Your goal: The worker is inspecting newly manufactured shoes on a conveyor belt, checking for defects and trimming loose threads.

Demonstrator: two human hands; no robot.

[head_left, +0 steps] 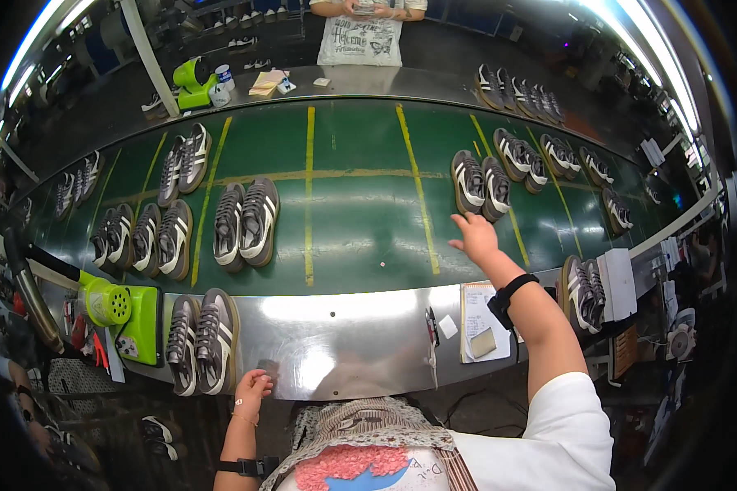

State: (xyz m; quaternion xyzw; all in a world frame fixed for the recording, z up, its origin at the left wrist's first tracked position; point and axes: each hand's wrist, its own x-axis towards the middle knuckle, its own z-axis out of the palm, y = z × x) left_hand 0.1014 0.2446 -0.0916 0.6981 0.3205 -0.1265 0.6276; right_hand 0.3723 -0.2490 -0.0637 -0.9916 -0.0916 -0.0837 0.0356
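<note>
My right hand (475, 239) is stretched out over the green conveyor belt (356, 221), fingers spread, with nothing in it. Just beyond its fingertips stands a pair of dark grey sneakers with white stripes, a left shoe (468, 185) and a right shoe (495, 190); a small gap seems to separate hand and shoes. Down at the near edge of the metal counter (303, 319), my left hand (254, 389) hangs with loosely bent fingers, holding nothing I can see. Beside it on the counter sits another grey pair, one shoe (183, 345) close against the other (217, 340).
Several more sneaker pairs (246, 225) stand along the belt between yellow lines. A lime-green machine (139, 319) is at the counter's left. A notepad (479, 323), a pen (432, 327) and a sneaker pair (580, 295) lie rightward. Across the belt stands a person (360, 37).
</note>
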